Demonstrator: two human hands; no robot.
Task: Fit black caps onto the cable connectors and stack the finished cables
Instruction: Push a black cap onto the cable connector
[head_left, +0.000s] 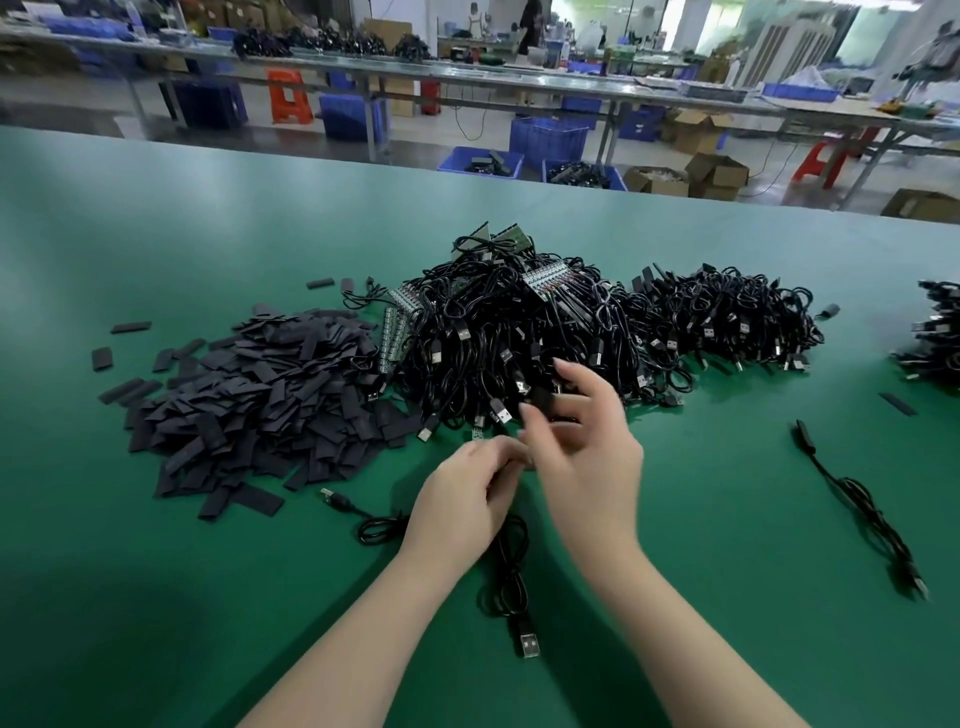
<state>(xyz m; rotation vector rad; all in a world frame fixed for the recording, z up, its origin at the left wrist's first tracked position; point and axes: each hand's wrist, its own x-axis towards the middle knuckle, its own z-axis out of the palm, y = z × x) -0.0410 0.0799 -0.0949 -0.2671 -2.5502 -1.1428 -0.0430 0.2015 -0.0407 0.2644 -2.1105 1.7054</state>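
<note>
Green counter (156, 249), wide, its far edge running across the upper part of the view. Item: heap of flat black caps (260, 405), loose, toward the counter's left side, with a few strays lying apart from it nearer the left edge. Item: large tangled pile of black cables (498, 332) with USB plugs, at the middle of the counter, touching the right flank of the cap heap; small circuit boards show among its strands. Item: second, lower pile of cables (727, 317) just beside the first on its right. Item: further cable bundle (935, 332), cut off by the counter's right edge. Item: single cable (857, 509) lying stretched out alone, toward the near right. Item: cable in work (511, 571), coiled loosely on the counter toward the near edge, its USB plug pointing to the near edge, its upper end running under the left hand (467, 499). Left hand: fingers curled, pinching that cable's upper end. Right hand (587, 447): blurred, touching the left hand, at the near foot of the large pile; fingers spread, a small dark piece at their tips, grasp cannot be told.
</note>
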